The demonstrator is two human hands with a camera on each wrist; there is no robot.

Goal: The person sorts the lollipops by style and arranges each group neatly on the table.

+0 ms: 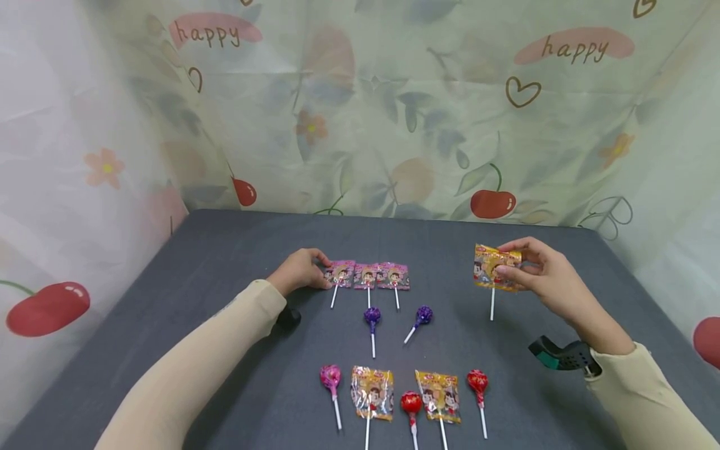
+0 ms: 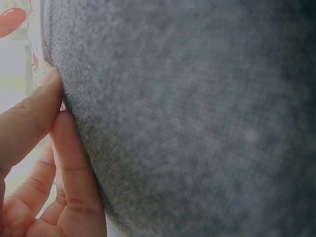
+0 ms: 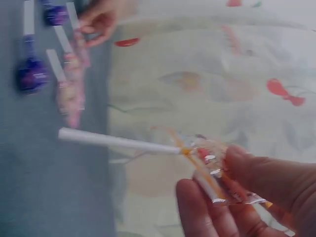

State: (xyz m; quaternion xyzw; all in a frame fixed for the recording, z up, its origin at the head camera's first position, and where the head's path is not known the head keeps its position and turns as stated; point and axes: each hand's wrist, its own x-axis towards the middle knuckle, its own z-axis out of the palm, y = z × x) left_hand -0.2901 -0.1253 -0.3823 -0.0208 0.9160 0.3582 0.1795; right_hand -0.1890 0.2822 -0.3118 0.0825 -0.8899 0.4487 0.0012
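My right hand (image 1: 542, 275) holds a yellow-wrapped lollipop (image 1: 485, 265) above the table's right side, its white stick pointing down. In the right wrist view, thumb and fingers pinch the clear-and-yellow wrapper (image 3: 210, 158). Over at the row of pink-wrapped lollipops, my left hand (image 1: 300, 272) grips the left edge of the leftmost one (image 1: 340, 275) between thumb and fingers. The middle one (image 1: 365, 276) and the right one (image 1: 395, 276) lie side by side against it. The left wrist view shows the fingers (image 2: 74, 163) low by the dark cloth, the lollipop mostly hidden.
Two purple lollipops (image 1: 372, 317) (image 1: 424, 314) lie in front of the pink row. Nearer me are a pink ball lollipop (image 1: 330, 376), two yellow-wrapped lollipops (image 1: 372, 392) (image 1: 440, 395) and two red lollipops (image 1: 411, 403) (image 1: 477, 381). A patterned curtain (image 1: 371, 125) stands behind the grey table (image 1: 253, 237).
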